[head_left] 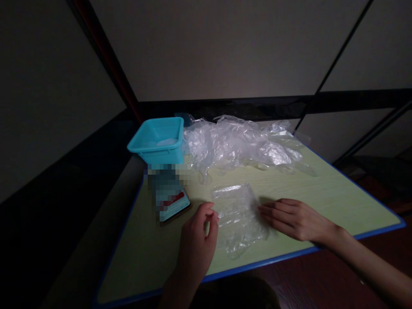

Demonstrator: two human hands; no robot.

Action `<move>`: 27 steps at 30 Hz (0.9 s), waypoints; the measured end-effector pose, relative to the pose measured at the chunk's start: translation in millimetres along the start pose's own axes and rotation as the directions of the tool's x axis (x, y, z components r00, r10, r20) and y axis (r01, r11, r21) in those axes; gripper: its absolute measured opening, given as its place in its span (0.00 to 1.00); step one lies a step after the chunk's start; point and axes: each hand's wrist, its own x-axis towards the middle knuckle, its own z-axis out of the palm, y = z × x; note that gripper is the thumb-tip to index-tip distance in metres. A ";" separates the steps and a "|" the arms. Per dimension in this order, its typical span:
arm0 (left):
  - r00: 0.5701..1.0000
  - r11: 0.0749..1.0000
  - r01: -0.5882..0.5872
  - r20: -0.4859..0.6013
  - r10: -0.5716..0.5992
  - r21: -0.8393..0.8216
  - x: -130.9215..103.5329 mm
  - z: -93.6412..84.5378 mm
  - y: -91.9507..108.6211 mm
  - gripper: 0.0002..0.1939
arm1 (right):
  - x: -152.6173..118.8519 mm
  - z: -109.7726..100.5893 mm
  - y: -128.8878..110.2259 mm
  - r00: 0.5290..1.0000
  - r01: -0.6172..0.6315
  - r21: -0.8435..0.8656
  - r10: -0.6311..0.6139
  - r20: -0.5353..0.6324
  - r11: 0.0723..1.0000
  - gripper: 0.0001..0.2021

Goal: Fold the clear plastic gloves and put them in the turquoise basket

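A clear plastic bag [241,214] lies nearly flat near the front of the table, wrinkled toward its lower end. At its left edge is my left hand [201,234], thumb and index finger curled together; anything pinched between them is too small to make out. On the other side, my right hand [291,219] rests with its fingers stretched out and the tips at the bag's right edge. Behind both hands spreads a crumpled heap of clear plastic bags [234,143].
The light green table [347,206] has a blue edge. A turquoise basket [157,150] with something whitish inside stands at the back left. A phone [175,206], partly pixelated, lies in front of it. Pale panels rise behind the table.
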 end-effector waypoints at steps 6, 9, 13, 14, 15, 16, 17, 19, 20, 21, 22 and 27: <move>1.000 1.000 -0.013 -0.001 0.013 0.008 -1.7 0.5 -3.8 0.08 | 0.5 11.9 7.4 1.000 0.008 0.009 -0.008 0.012 1.000 0.15; 1.000 1.000 -0.005 0.001 0.005 0.016 -1.6 0.6 -4.1 0.08 | -0.1 14.2 8.1 1.000 0.012 0.018 -0.012 0.006 1.000 0.15; 1.000 1.000 -0.001 0.005 0.001 0.012 -0.7 -0.1 -2.3 0.08 | -1.0 14.3 8.7 1.000 -0.007 0.044 0.007 0.011 0.999 0.16; 1.000 1.000 0.001 -0.004 -0.001 0.014 -0.7 -0.4 -2.2 0.08 | -1.3 14.1 8.9 1.000 -0.010 0.050 0.009 0.015 0.999 0.16; 1.000 1.000 0.008 -0.016 -0.008 0.019 -0.6 -0.6 -2.3 0.08 | -1.7 14.0 9.1 1.000 -0.011 0.055 0.010 0.017 0.998 0.16; 0.999 1.000 0.020 -0.029 -0.019 0.022 -0.7 -0.9 -2.7 0.08 | -2.0 13.9 9.4 1.000 -0.009 0.060 0.008 0.021 0.998 0.16; 0.999 0.999 0.033 -0.043 -0.032 0.022 -0.7 -1.1 -3.4 0.08 | -2.3 13.9 9.8 1.000 -0.007 0.066 0.005 0.023 0.998 0.16; 0.996 0.998 0.066 -0.062 -0.065 0.017 -0.9 -1.3 -4.9 0.08 | -2.7 14.1 10.5 1.000 -0.011 0.088 0.009 0.025 0.996 0.15; 0.995 0.997 0.080 -0.068 -0.079 0.016 -0.9 -1.5 -5.6 0.08 | -2.8 14.4 10.9 0.999 -0.017 0.104 0.014 0.029 0.994 0.15; 0.993 0.996 0.090 -0.077 -0.088 0.019 -0.9 -1.6 -6.2 0.08 | -2.9 14.7 11.2 0.999 -0.025 0.120 0.021 0.032 0.992 0.15; 0.992 0.995 0.096 -0.085 -0.093 0.028 -0.9 -1.7 -6.7 0.08 | -3.0 15.0 11.5 0.999 -0.035 0.137 0.030 0.033 0.990 0.15; 0.988 0.992 0.107 -0.116 -0.099 0.069 -1.0 -2.0 -7.6 0.09 | -4.5 17.2 12.7 0.996 -0.080 0.201 0.073 0.045 0.976 0.16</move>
